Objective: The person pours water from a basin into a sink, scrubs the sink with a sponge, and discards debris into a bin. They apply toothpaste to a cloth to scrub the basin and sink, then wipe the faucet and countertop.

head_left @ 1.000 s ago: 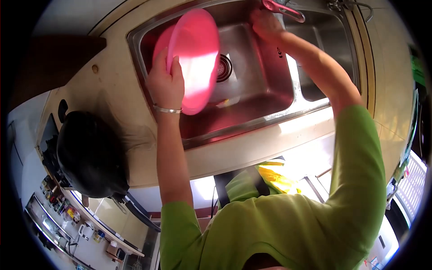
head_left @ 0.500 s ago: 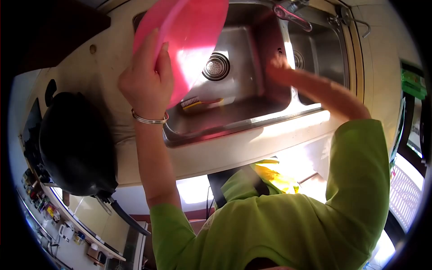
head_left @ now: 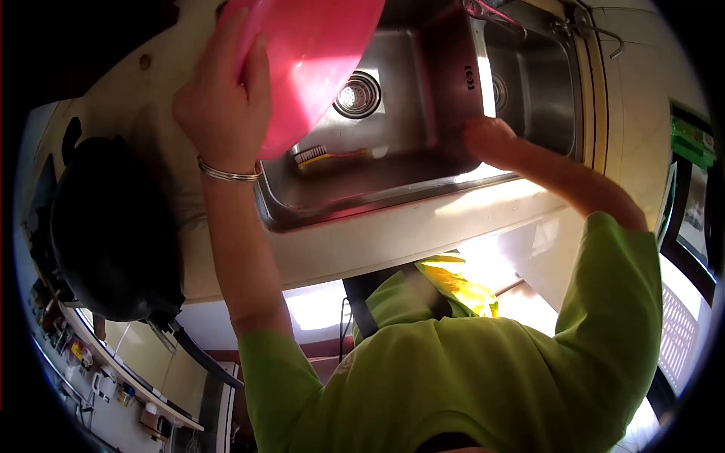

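My left hand [head_left: 226, 102] is closed around the rim of a pink plastic basin [head_left: 313, 68], tilted over the left part of the sink. The basin's far side runs out of view at the top. My right hand [head_left: 489, 142], fingers curled, is over the right wall of the large sink bowl [head_left: 393, 166], near the divider. Whether anything is inside that hand is hidden. A yellow-handled brush [head_left: 321, 155] with pale bristles lies on the bowl's floor, below the round drain strainer [head_left: 357, 94].
A black wok [head_left: 113, 226] with a long handle stands on the left. Beyond the divider is a smaller sink bowl [head_left: 536, 98], with a faucet [head_left: 491, 13] at the top. The counter's front edge [head_left: 362, 260] runs between my body and the sink.
My right hand has come down and nearer to me along the sink divider, its fingers now curled. My left hand and the basin have shifted slightly up and left as the view moved.
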The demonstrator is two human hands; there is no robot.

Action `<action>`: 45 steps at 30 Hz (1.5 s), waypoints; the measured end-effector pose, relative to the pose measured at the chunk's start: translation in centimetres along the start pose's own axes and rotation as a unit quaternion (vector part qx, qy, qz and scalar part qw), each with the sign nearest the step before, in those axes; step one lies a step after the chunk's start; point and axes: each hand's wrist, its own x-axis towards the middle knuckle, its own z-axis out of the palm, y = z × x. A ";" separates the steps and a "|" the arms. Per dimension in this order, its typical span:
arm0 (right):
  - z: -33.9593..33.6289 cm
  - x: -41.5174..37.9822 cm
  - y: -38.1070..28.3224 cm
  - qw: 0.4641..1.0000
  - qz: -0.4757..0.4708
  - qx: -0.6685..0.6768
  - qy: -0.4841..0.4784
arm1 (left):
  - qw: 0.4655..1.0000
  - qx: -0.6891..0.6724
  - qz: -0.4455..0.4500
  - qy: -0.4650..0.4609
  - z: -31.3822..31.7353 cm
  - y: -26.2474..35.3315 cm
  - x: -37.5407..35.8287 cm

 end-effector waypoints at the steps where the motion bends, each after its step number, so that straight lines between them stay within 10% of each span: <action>1: 0.6 1.0 0.9 1.000 -0.002 0.003 0.002 | 0.999 0.016 0.039 0.025 0.2 -0.2 0.1; 6: 1.2 4.2 0.4 0.971 0.177 -0.004 0.160 | 0.992 0.089 0.095 0.009 -0.2 -0.2 1.3; 8: 0.7 2.8 -2.1 0.998 0.007 0.028 -0.051 | 0.990 0.104 0.096 -0.003 -0.3 0.6 1.8; 16: -5.7 9.5 -12.0 0.915 -0.231 0.288 0.163 | 0.991 -0.078 0.103 0.017 0.5 1.7 3.8; 26: -2.9 8.5 -6.9 0.866 -0.174 0.466 0.057 | 0.990 -0.056 0.126 -0.021 1.5 1.0 4.9; 28: -2.3 10.4 -6.9 0.932 -0.151 0.330 0.030 | 0.829 -0.553 -0.080 -0.023 3.2 -0.8 4.4; 31: -3.1 14.9 -10.0 0.942 -0.206 0.262 0.038 | 0.984 -0.143 0.110 -0.014 1.6 1.2 5.1; 36: -6.4 18.4 -15.7 0.846 -0.269 0.429 0.167 | 0.992 -0.091 0.068 -0.057 1.2 2.1 4.9; 39: -7.9 17.2 -16.6 0.826 -0.198 0.522 0.071 | 0.992 -0.061 0.080 -0.074 0.8 2.4 4.8; 45: -11.5 11.5 -19.1 0.751 -0.110 0.608 0.231 | 0.991 -0.001 0.135 -0.015 -3.1 3.4 5.8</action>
